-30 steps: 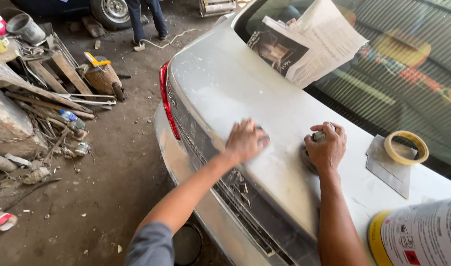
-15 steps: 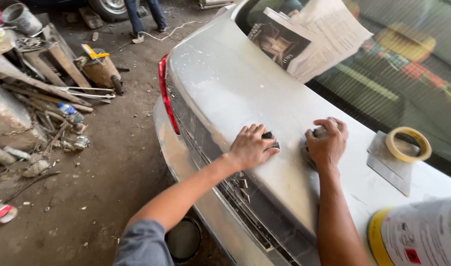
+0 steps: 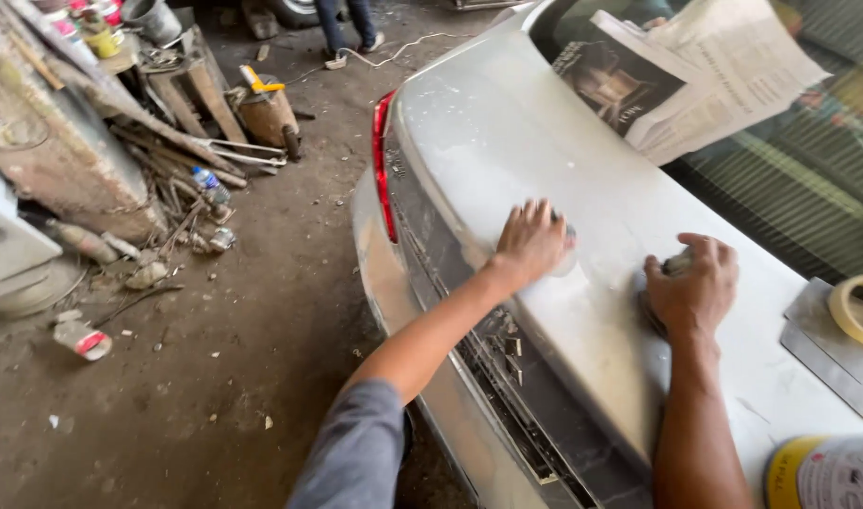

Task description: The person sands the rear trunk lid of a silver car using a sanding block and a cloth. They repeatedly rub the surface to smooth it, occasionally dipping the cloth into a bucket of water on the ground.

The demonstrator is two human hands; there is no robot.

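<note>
While the left hand [image 3: 530, 247] is pressing a pad flat, fingers together, on the car trunk lid [image 3: 507, 141], the right hand [image 3: 692, 286] is gripping another; uneven pressure risks gouging the filler.

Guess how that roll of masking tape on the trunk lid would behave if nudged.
The tape roll lies flat, partly on a metal scraper sheet, so it probably slides rather than rolls. As a thin ring it is likely light. The dusty trunk lid slopes, so a push might send it off.
</note>
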